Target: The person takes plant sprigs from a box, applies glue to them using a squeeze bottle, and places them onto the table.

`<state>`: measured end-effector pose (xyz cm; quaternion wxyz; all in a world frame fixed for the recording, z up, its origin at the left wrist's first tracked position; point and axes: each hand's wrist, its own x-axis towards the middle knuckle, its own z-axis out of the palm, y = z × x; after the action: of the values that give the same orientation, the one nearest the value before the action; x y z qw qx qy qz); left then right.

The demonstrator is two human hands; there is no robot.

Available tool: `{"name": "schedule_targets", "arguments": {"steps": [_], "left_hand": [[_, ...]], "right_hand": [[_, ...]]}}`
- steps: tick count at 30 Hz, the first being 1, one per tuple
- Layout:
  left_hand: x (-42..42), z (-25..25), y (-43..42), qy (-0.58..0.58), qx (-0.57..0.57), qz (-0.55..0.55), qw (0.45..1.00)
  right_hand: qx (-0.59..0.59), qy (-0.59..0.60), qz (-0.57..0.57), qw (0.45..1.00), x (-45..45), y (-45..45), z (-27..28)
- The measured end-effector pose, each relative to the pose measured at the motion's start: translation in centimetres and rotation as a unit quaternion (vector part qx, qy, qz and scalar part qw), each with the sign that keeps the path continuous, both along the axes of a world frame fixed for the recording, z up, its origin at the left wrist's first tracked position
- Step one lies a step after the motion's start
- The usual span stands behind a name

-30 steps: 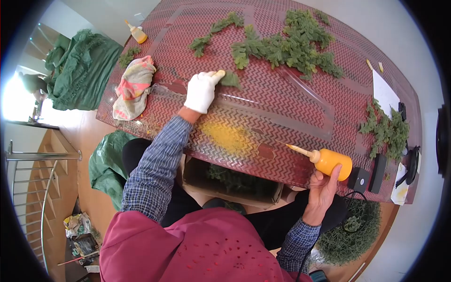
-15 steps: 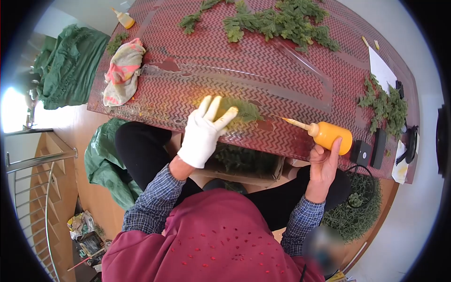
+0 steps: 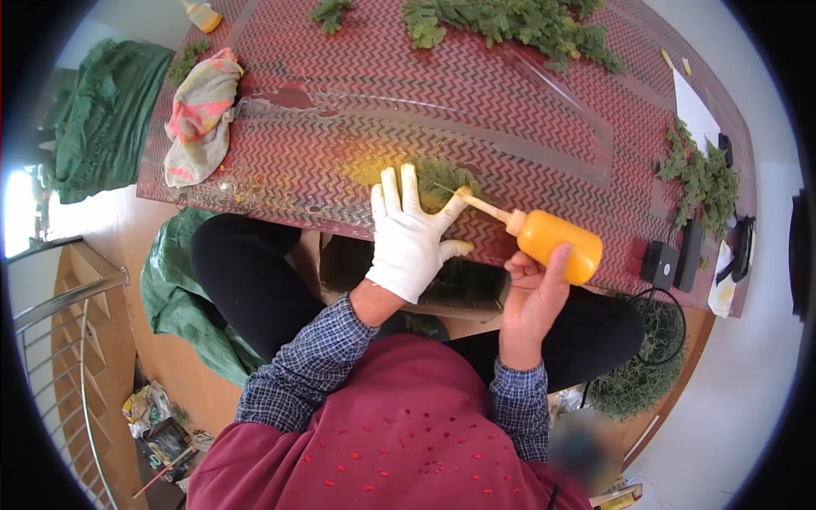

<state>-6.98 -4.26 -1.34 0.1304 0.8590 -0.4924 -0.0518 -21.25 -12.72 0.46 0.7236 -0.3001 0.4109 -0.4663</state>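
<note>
My left hand (image 3: 410, 242), in a white glove with yellow-stained fingertips, has its fingers spread at the table's near edge. Its index fingertip touches or nearly touches a green leafy sprig (image 3: 444, 180) lying flat on the patterned table cover (image 3: 340, 127). My bare right hand (image 3: 535, 297) is wrapped round a yellow squeeze bottle (image 3: 559, 246), tilted with its long nozzle pointing left. The nozzle tip meets the gloved index fingertip over the sprig. Yellow smears (image 3: 365, 170) mark the cover just left of the sprig.
A stained cloth (image 3: 202, 119) and a smaller yellow bottle (image 3: 202, 17) lie at the left. Leafy greenery (image 3: 518, 30) is at the back, with more (image 3: 701, 178) at the right near a black box (image 3: 660, 263). An open cardboard box (image 3: 344, 259) stands below the table edge.
The gloved hand came down from farther up the table with the sprig, then moved right and spread its fingers over the edge. The bottle moved left until its nozzle reached the glove.
</note>
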Motion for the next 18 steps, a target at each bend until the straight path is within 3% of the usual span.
{"name": "schedule_targets", "arguments": {"steps": [11,18], "left_hand": [[0.0,-0.4,-0.1,0.026,0.021,0.025,0.999],[0.6,0.3,0.2,0.021,0.032,-0.023,0.999]], "right_hand": [[0.020,0.021,-0.016,0.999,3.3,0.5,-0.8],[-0.014,0.064,0.003,0.998,2.2,-0.2,-1.1]]}}
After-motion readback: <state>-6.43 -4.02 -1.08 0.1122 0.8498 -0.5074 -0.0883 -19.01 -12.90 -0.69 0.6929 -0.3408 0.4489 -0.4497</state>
